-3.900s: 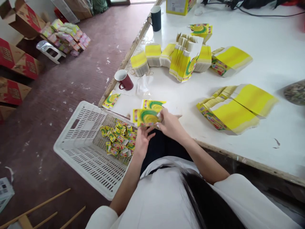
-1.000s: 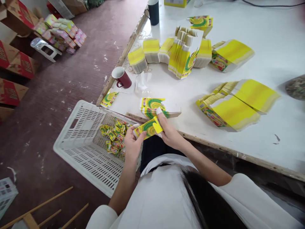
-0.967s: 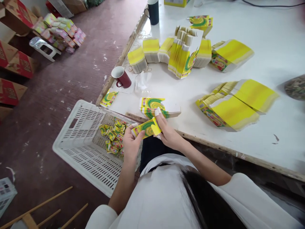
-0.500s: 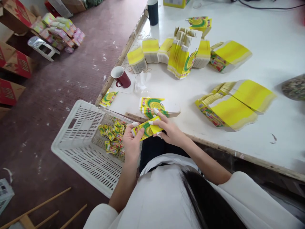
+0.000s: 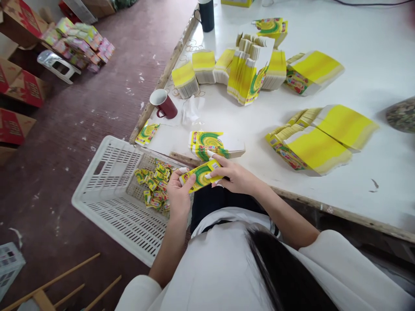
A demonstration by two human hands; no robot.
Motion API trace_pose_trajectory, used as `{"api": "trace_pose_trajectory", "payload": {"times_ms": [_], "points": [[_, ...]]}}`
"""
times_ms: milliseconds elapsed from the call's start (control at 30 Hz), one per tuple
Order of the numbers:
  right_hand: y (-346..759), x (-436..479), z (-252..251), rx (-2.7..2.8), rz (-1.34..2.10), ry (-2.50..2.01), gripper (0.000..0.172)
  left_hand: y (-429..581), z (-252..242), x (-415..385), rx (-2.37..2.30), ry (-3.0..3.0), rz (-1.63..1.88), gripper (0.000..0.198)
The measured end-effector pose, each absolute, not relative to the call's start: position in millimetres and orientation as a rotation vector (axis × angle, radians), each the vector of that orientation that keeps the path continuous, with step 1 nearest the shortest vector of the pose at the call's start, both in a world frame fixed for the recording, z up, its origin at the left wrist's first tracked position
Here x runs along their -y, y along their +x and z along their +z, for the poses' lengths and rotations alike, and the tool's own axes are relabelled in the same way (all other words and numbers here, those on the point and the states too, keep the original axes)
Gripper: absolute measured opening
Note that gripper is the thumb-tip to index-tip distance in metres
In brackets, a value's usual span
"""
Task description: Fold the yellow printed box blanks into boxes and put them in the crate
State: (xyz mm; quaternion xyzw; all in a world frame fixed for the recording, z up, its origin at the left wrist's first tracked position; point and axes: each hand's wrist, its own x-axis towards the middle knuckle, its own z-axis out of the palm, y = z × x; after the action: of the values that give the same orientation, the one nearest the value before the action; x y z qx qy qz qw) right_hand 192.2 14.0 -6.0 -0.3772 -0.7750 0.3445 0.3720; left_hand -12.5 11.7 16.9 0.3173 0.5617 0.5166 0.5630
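Note:
Between my two hands is a small yellow box (image 5: 201, 176) with a green swirl, held over my lap by the table edge. My left hand (image 5: 179, 190) pinches its left end, thumb on the printed face. At the right end, my right hand (image 5: 231, 175) grips it with thumb and fingers. Just beyond lies a stack of flat printed cartons (image 5: 207, 140) on the table. To the left, below table height, a white plastic basket (image 5: 97, 190) holds several small yellow boxes (image 5: 157, 185).
On the white table (image 5: 324, 198) stand a maroon mug (image 5: 167, 106), a dark mug (image 5: 206, 17) and bundled yellow cartons (image 5: 327, 142). A crumpled clear bag (image 5: 193, 110) lies near the maroon mug. Red-brown cardboard boxes (image 5: 19, 86) and a white stool (image 5: 58, 65) are on the floor at left.
The yellow flap at the box's right end has been folded in, and that end now looks flat and closed. Both hands stay on the box.

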Motion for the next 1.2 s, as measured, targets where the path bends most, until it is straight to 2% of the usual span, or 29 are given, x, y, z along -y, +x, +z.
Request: {"api": "trace_pose_trajectory", "payload": {"times_ms": [167, 333, 367, 500, 633, 733, 900, 1067, 1200], "points": [[187.3, -11.4, -3.3, 1.94, 0.916, -1.034, 0.025, -13.3, 20.6, -13.7, -1.346, 0.811, 1.246, 0.044], [188.6, -13.9, -6.1, 1.944, 0.933, -0.985, 0.014, -16.9, 21.6, -18.3, -1.352, 0.823, 1.273, 0.045], [188.8, -14.6, -6.2, 1.946, 0.947, -0.966, 0.017, -16.9, 21.8, -18.3, -1.35, 0.833, 1.269, 0.045], [182.5, -13.6, -5.0, 1.808, 0.957, -0.918, 0.051, -11.9, 22.0, -12.5, -1.326, 0.894, 1.223, 0.04], [172.7, -10.1, -6.9, 1.668, 0.944, -0.99, 0.054, -5.5, 20.2, -5.2, -1.323, 0.898, 1.207, 0.037], [173.3, -11.3, -12.3, 1.745, 1.022, -0.985, 0.064, -5.3, 19.8, -4.9, -1.319, 0.895, 1.28, 0.038], [179.6, -13.0, -13.1, 1.802, 1.066, -0.97, 0.063, -2.8, 20.5, -1.5, -1.373, 0.989, 1.317, 0.038], [174.3, -9.9, -9.1, 1.54, 1.165, -1.001, 0.073, 2.7, 14.7, 11.0, -1.439, 1.056, 1.264, 0.04], [167.7, -10.1, -15.4, 1.381, 1.226, -1.067, 0.064, 2.9, 11.1, 14.1, -1.423, 1.05, 1.24, 0.038]]}}
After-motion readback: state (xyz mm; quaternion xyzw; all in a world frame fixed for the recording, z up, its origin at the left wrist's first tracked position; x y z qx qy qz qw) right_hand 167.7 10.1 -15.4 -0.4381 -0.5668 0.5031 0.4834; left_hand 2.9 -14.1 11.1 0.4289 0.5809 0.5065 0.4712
